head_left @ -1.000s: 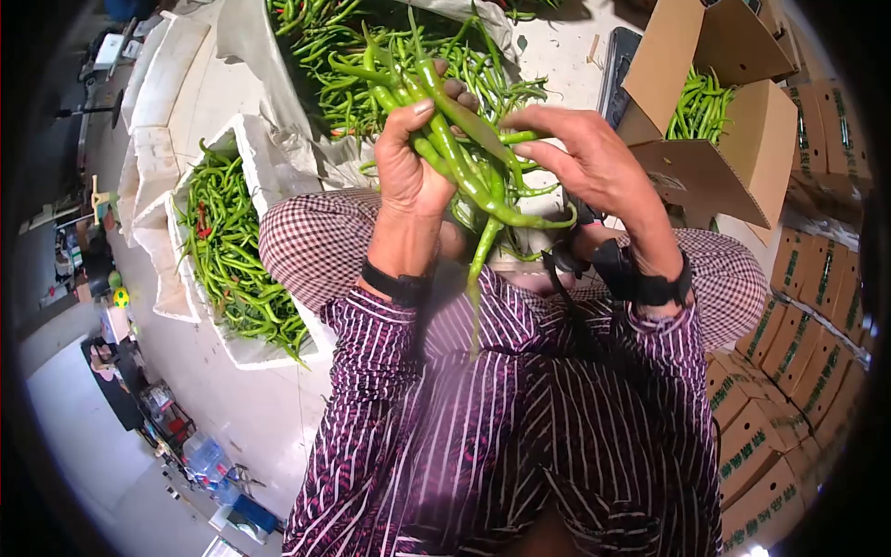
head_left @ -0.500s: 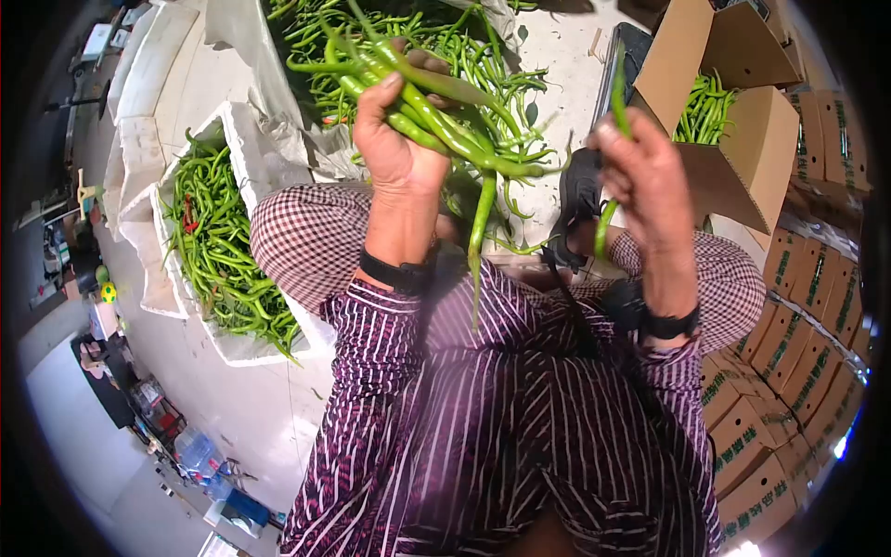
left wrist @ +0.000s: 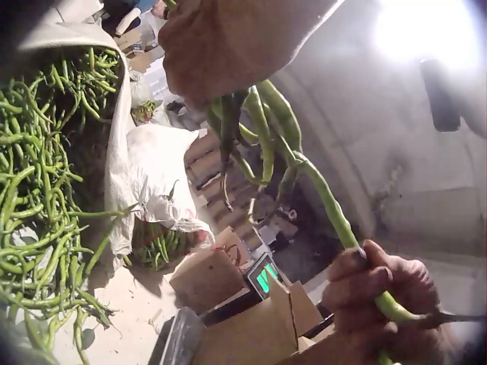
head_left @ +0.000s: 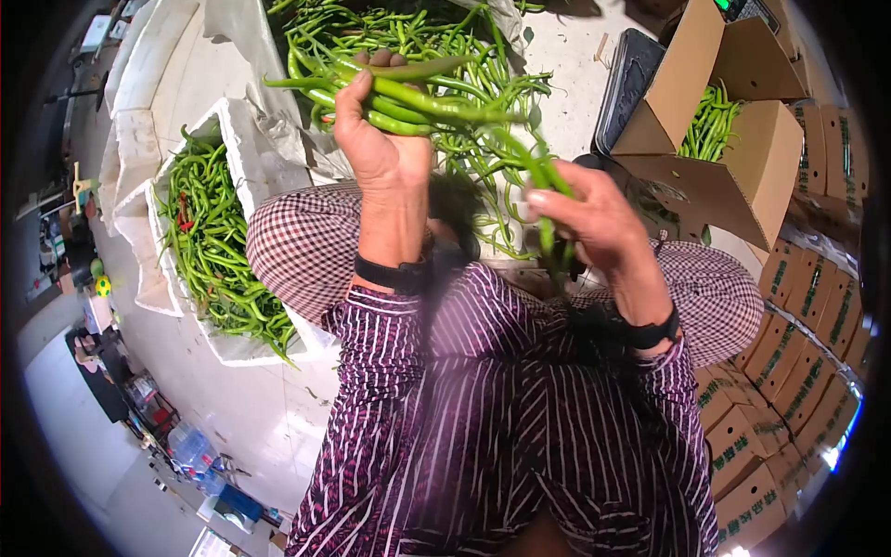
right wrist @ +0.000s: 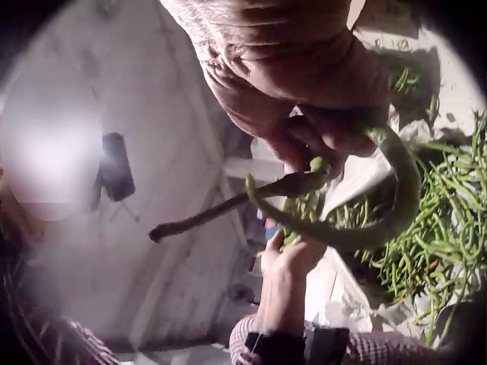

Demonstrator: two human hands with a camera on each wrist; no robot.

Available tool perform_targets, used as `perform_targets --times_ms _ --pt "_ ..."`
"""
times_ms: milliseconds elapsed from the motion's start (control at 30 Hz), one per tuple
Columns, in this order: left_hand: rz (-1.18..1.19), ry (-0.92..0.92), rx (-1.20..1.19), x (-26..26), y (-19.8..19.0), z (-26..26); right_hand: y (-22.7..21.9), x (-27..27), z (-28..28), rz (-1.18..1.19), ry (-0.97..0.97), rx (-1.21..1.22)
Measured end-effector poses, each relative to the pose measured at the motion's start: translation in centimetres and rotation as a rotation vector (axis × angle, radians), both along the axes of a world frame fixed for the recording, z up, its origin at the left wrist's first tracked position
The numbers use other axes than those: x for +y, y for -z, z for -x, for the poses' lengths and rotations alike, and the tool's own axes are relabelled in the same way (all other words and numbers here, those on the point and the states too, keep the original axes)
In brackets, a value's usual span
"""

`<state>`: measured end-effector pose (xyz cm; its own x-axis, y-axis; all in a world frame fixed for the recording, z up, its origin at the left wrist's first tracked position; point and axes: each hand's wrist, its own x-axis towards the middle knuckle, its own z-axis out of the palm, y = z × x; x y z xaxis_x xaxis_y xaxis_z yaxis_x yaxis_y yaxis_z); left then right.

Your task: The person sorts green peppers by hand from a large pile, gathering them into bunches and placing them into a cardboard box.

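Observation:
In the head view the left hand [head_left: 385,148] grips a bunch of long green peppers [head_left: 418,97], thumb across them, above a large pepper heap. Lower and to the right, the right hand [head_left: 603,209] pinches green peppers [head_left: 541,176], blurred there. The left wrist view has peppers [left wrist: 278,122] hanging below the left hand [left wrist: 236,46], while the fingers of the right hand [left wrist: 388,304] curl round a long pepper. In the right wrist view a curved pepper [right wrist: 396,198] and a dark stem [right wrist: 205,220] stick out from the right hand [right wrist: 289,68].
A pepper heap [head_left: 464,46] lies in an open sack beyond the hands. To the left stands a white foam box [head_left: 237,139] of peppers; at the right, an open carton [head_left: 752,167] holds more. Printed cartons [head_left: 742,436] are stacked at the far right. A dark flat object [head_left: 631,84] lies beside the open carton.
The right hand has gone from beside the left hand's bunch out to the right with a pepper, then back inward and lower. The left hand has moved slightly left, and its bunch lies more level.

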<state>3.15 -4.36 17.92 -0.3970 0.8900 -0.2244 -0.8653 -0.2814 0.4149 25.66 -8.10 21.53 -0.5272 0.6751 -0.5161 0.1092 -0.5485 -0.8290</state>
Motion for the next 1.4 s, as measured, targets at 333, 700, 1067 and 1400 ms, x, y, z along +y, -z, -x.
perform_targets --times_ms 333,700,1067,1400 --pt "0.049 -0.16 0.17 1.1 0.1 1.7 0.2 1.5 -5.4 0.216 0.11 0.102" --pt "0.09 0.32 0.215 -0.5 -0.4 -1.7 1.1 2.1 -5.7 0.203 0.368 0.361" --pt "0.121 0.628 0.221 -1.9 0.4 -5.4 0.7 5.0 0.1 -0.221 0.099 0.024" --pt "0.221 0.496 0.132 -1.0 3.3 -4.3 4.3 6.4 -0.8 -0.012 0.052 0.208"
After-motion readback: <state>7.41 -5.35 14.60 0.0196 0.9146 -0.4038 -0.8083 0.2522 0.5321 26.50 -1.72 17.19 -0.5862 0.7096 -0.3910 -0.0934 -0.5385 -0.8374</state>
